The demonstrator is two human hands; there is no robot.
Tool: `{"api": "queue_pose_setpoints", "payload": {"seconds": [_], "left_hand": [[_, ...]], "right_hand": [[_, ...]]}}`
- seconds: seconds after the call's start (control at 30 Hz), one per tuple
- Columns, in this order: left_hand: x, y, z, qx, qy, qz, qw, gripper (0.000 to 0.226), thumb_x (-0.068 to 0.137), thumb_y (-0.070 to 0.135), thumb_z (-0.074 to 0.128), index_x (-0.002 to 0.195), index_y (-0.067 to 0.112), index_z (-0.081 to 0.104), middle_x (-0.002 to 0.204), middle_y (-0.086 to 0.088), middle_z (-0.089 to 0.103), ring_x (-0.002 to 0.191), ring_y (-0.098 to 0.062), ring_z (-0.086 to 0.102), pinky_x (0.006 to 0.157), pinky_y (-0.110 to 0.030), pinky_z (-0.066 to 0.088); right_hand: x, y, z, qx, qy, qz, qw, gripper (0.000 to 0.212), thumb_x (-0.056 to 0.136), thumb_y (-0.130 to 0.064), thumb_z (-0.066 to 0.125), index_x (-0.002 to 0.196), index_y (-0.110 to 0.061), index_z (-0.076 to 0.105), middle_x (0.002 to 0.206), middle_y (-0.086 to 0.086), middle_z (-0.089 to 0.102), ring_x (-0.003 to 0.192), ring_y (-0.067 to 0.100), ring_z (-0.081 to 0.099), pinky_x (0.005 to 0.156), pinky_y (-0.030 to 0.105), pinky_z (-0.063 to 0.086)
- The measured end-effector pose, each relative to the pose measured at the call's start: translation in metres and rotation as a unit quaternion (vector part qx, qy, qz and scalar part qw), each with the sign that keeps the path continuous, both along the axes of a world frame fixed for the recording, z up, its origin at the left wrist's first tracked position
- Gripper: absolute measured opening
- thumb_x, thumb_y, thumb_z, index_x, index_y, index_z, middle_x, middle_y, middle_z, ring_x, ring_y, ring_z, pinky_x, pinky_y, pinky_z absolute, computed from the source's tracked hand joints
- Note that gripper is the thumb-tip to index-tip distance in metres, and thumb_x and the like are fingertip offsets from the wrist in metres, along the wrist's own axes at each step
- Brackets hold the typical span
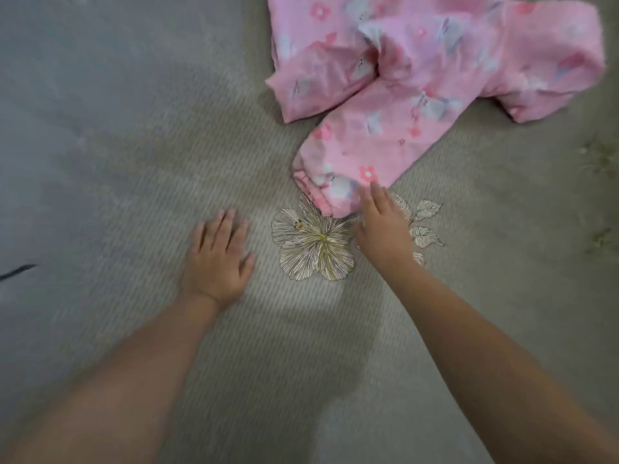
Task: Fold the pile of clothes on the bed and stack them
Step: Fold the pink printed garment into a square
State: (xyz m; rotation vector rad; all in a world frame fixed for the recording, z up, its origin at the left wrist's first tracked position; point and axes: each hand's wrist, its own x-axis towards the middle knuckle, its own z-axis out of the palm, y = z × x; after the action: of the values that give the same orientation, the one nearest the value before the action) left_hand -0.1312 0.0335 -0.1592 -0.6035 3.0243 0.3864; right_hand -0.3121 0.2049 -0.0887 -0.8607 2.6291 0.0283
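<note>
Pink garment (pixel 395 105) cuff touched by right hand (pixel 382 229), fingers straight; left hand (pixel 217 259) flat on bedspread (pixel 134 145).

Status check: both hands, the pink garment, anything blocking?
Left hand open, flat on grey ribbed bedspread. Right hand open, fingertips at cuff of crumpled pink floral garment, no grip yet. Garment unfolded. Nothing in the way.
</note>
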Motion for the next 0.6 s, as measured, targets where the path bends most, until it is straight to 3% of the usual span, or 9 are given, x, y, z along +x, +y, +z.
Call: {"api": "queue_pose_setpoints", "payload": {"seconds": [0.1, 0.2, 0.33, 0.4, 0.47, 0.53, 0.6], "left_hand": [[0.0, -0.003, -0.011, -0.004, 0.056, 0.0, 0.998, 0.052, 0.081, 0.035, 0.038, 0.123, 0.004, 0.042, 0.129, -0.025, 0.052, 0.124, -0.03, 0.033, 0.113, -0.035, 0.004], [0.001, -0.005, -0.012, -0.002, 0.058, -0.007, 0.998, 0.051, 0.083, 0.036, 0.037, 0.124, 0.006, 0.041, 0.13, -0.023, 0.052, 0.125, -0.029, 0.033, 0.114, -0.032, -0.004], [0.001, -0.006, -0.009, 0.013, 0.052, -0.002, 0.999, 0.052, 0.085, 0.038, 0.035, 0.127, 0.007, 0.038, 0.131, -0.023, 0.051, 0.126, -0.029, 0.031, 0.114, -0.031, -0.006], [0.001, -0.005, -0.007, 0.026, 0.05, -0.004, 0.998, 0.056, 0.084, 0.039, 0.034, 0.129, 0.005, 0.038, 0.131, -0.024, 0.05, 0.127, -0.031, 0.032, 0.113, -0.033, -0.003], [0.001, -0.006, -0.006, 0.033, 0.04, -0.007, 0.999, 0.061, 0.084, 0.04, 0.034, 0.13, 0.0, 0.042, 0.131, -0.027, 0.049, 0.125, -0.038, 0.04, 0.108, -0.04, 0.008], [0.001, -0.006, -0.005, 0.044, 0.034, -0.023, 0.998, 0.064, 0.084, 0.04, 0.034, 0.128, -0.006, 0.046, 0.129, -0.03, 0.049, 0.12, -0.043, 0.047, 0.102, -0.043, 0.014], [0.007, -0.004, -0.002, 0.045, 0.061, -0.102, 0.992, 0.06, 0.091, 0.04, 0.032, 0.125, -0.008, 0.044, 0.124, -0.033, 0.051, 0.117, -0.042, 0.047, 0.099, -0.045, 0.02]], "right_hand": [[-0.013, -0.029, -0.019, 0.003, 0.005, -0.002, 1.0, 0.054, 0.094, -0.008, 0.041, 0.145, -0.012, 0.025, 0.156, 0.006, 0.009, 0.144, 0.025, 0.003, 0.115, 0.036, 0.006], [-0.015, -0.04, -0.026, -0.077, 0.011, -0.066, 0.995, 0.041, 0.089, -0.004, 0.043, 0.13, -0.005, 0.051, 0.145, 0.012, 0.039, 0.14, 0.027, 0.023, 0.115, 0.038, 0.007], [0.011, -0.015, -0.004, -0.08, -0.041, -0.067, 0.994, 0.048, 0.074, -0.01, 0.036, 0.111, 0.006, 0.062, 0.117, 0.025, 0.061, 0.116, 0.037, 0.053, 0.11, 0.046, 0.022], [0.037, 0.015, 0.011, -0.077, -0.065, -0.078, 0.992, 0.042, 0.072, -0.008, 0.04, 0.102, 0.007, 0.066, 0.097, 0.026, 0.067, 0.092, 0.042, 0.059, 0.089, 0.047, 0.044], [0.066, 0.046, 0.022, -0.065, -0.074, -0.102, 0.99, 0.042, 0.074, -0.016, 0.041, 0.099, 0.003, 0.068, 0.088, 0.025, 0.067, 0.08, 0.039, 0.062, 0.068, 0.037, 0.047], [0.096, 0.072, 0.026, -0.036, -0.099, -0.129, 0.986, 0.056, 0.075, -0.036, 0.032, 0.102, -0.003, 0.069, 0.091, 0.022, 0.067, 0.081, 0.036, 0.064, 0.063, 0.03, 0.043], [0.128, 0.093, 0.024, 0.008, -0.153, -0.153, 0.976, 0.064, 0.076, -0.045, 0.026, 0.112, -0.009, 0.065, 0.106, 0.017, 0.067, 0.095, 0.032, 0.062, 0.071, 0.029, 0.041]]}}
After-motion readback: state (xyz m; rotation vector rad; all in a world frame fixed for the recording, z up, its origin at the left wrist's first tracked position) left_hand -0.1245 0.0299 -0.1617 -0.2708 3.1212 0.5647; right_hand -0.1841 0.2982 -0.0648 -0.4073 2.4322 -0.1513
